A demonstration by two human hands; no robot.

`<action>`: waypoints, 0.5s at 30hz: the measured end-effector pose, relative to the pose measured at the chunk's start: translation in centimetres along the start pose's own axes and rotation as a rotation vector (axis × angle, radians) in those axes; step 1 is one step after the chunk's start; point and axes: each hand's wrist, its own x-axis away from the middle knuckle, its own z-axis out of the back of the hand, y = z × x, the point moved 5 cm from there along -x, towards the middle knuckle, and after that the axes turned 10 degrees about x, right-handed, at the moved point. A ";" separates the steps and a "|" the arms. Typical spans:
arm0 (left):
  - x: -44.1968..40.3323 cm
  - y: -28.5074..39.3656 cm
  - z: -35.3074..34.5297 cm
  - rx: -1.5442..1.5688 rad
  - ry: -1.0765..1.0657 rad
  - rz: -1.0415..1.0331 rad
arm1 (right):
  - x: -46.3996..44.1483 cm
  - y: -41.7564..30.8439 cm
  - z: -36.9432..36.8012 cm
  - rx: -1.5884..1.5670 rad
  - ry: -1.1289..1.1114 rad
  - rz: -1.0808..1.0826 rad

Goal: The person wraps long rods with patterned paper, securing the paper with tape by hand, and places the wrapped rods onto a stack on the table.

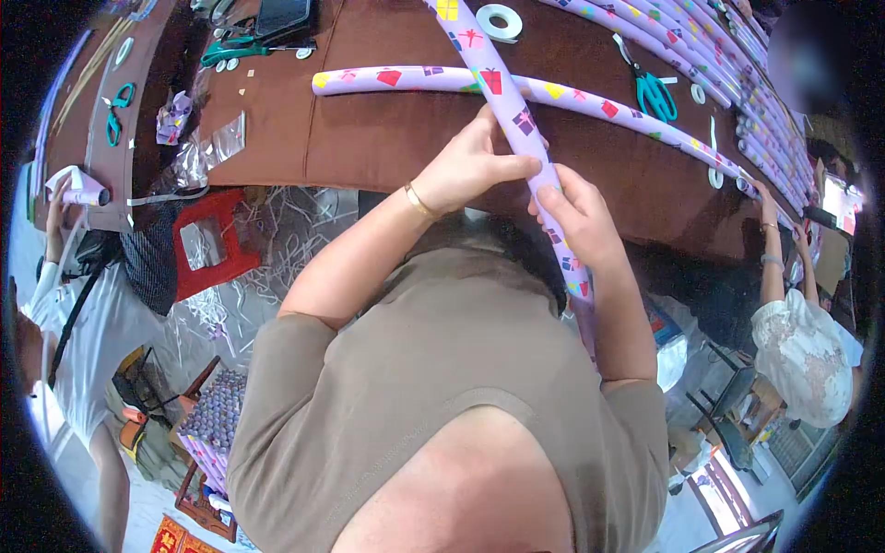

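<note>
My left hand (475, 166) is closed around a long lilac roll of wrapping paper (502, 92) printed with colourful gift boxes. A little lower on the same roll, my right hand (583, 217) grips it, thumb along its side. The roll is tilted: its upper part reaches over the table, and its lower end runs down beside my right arm. Behind it, a second lilac roll (396, 80) lies across the brown table (267, 138), partly hidden by the held one.
More rolls (682, 55) are stacked at the right. Teal scissors (654, 92), a white tape roll (499, 23) and green-handled scissors (235, 51) lie on the table. People work at both sides. A red stool (203, 244) and paper strips (290, 221) are below left.
</note>
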 end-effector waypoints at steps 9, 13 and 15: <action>0.1 0.0 0.0 0.005 -0.048 -0.013 | 0.1 -0.1 -0.2 0.034 0.006 0.020; 0.1 -0.4 0.0 0.028 -0.012 0.021 | 0.0 -0.2 -0.4 0.080 0.024 0.038; 0.1 -0.2 -0.1 0.022 -0.016 0.029 | 0.0 -0.3 -0.6 0.111 0.029 0.048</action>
